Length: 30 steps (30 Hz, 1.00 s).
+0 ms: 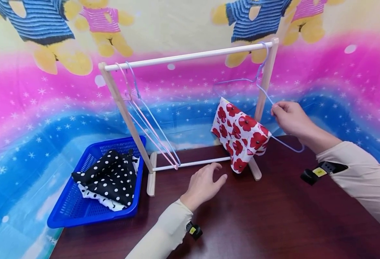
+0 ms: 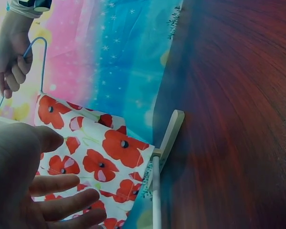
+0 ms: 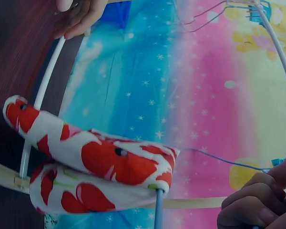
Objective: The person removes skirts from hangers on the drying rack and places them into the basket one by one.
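Note:
A red-flowered white cloth [image 1: 241, 131] is draped over a blue hanger [image 1: 288, 144], whose hook rests on the top rail near the rack's right post. The right hand [image 1: 290, 117] pinches the hanger's sloping side above the cloth; in the right wrist view the right hand's fingers [image 3: 257, 202] are curled. Lower and to the left, the left hand [image 1: 204, 183] holds nothing, its fingers spread and slightly bent. In the left wrist view the left hand [image 2: 43, 186] is in front of the cloth [image 2: 100, 162], and whether they touch cannot be told.
The wooden rack [image 1: 190, 57] stands on a dark red table [image 1: 241, 216]. Pink and blue hangers [image 1: 154, 131] hang at its left end. A blue basket [image 1: 89, 216] at the left holds black and white dotted cloths [image 1: 112, 176]. A printed curtain is behind.

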Motion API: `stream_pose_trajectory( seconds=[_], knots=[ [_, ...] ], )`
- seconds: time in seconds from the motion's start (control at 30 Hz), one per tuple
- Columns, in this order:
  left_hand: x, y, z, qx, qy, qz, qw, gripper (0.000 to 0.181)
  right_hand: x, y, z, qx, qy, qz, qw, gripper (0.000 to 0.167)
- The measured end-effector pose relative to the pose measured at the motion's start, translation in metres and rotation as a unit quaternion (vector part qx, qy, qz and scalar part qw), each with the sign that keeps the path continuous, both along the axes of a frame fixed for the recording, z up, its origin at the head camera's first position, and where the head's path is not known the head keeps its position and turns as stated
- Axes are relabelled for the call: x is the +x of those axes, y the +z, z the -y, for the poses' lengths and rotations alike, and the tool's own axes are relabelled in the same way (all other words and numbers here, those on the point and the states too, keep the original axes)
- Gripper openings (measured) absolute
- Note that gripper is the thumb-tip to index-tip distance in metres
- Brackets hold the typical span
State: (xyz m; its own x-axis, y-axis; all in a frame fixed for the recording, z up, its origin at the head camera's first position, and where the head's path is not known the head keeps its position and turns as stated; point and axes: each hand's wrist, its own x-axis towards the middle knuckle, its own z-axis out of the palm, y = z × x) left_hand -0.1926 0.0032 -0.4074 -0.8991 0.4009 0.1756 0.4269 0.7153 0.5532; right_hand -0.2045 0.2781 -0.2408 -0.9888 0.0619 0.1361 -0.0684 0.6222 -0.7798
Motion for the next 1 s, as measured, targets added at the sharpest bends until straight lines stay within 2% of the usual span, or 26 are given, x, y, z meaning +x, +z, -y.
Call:
stream_pose_trajectory(
  seconds=[0.2, 0.5, 0.8, 1.0],
  knots=[
    [-0.004, -0.003, -0.002, 0.015, 0.005, 0.01, 0.9998, 0.04, -0.002, 0.002, 0.003, 0.06, -0.002, 0.007, 0.9982, 0.048],
    [-0.008, -0.007, -0.003, 0.037, 0.003, 0.033, 0.9988, 0.041, -0.007, 0.004, 0.003, 0.098, 0.003, 0.031, 0.9947, 0.054],
    [-0.014, -0.006, -0.003, 0.047, 0.007, 0.045, 0.9979, 0.04, -0.015, 0.001, 0.001, 0.158, 0.009, 0.019, 0.9872, 0.056],
    [-0.019, -0.007, -0.001, 0.056, 0.01, 0.056, 0.9968, 0.037, -0.018, -0.001, 0.003, 0.174, 0.006, 0.013, 0.9846, 0.057]
  ],
)
